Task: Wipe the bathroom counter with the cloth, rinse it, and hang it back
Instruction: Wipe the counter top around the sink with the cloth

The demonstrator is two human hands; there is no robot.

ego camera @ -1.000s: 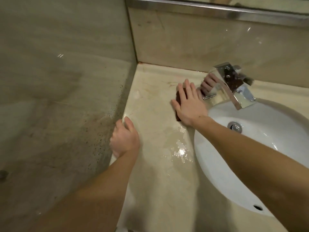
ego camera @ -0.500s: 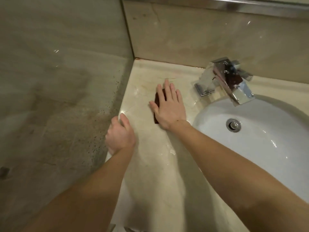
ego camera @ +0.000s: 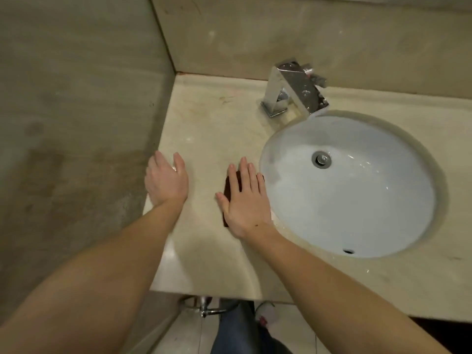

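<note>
Nearest the camera, 2 bare forearms reach over the counter [ego camera: 204, 251] edge, with a chrome pipe fitting [ego camera: 204, 306] below. The right hand [ego camera: 244, 200] lies flat, fingers spread, pressing the dark red cloth [ego camera: 227, 186] onto the counter — right beside the sink [ego camera: 357, 213] rim. The left hand [ego camera: 166, 181] rests open and empty near the side wall [ego camera: 76, 123]. Beyond, the drain [ego camera: 321, 159] — then the chrome faucet [ego camera: 293, 90] by the back wall.
</note>
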